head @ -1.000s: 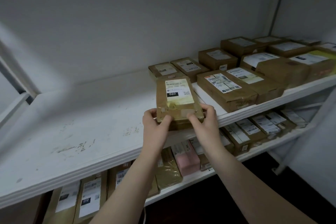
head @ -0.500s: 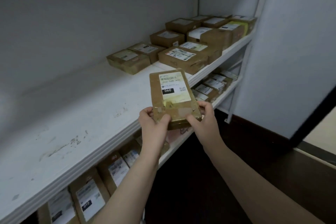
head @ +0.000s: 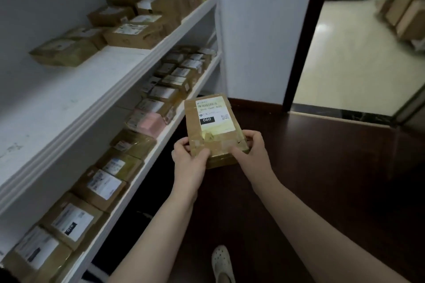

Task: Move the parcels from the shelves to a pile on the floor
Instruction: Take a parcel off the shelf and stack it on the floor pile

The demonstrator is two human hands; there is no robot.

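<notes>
A flat brown parcel (head: 212, 126) with a white label marked 060 is held in front of me over the dark floor (head: 322, 179). My left hand (head: 189, 161) grips its near left corner, thumb on top. My right hand (head: 250, 154) grips its near right corner. The white upper shelf (head: 76, 89) on my left carries several brown parcels (head: 135, 32) toward its far end. The lower shelf (head: 142, 167) is lined with several labelled parcels (head: 103, 184), one of them pink (head: 149, 120).
A white wall (head: 259, 30) stands past the shelves' end. To its right a doorway opens onto a light tiled floor (head: 340, 57) with boxes (head: 404, 11) stacked at the far right. My white shoe (head: 222, 262) is on the dark floor below.
I have turned right, away from the shelves, carrying the parcel off the upper shelf's edge and out over the dark floor. Both hands keep the same grip.
</notes>
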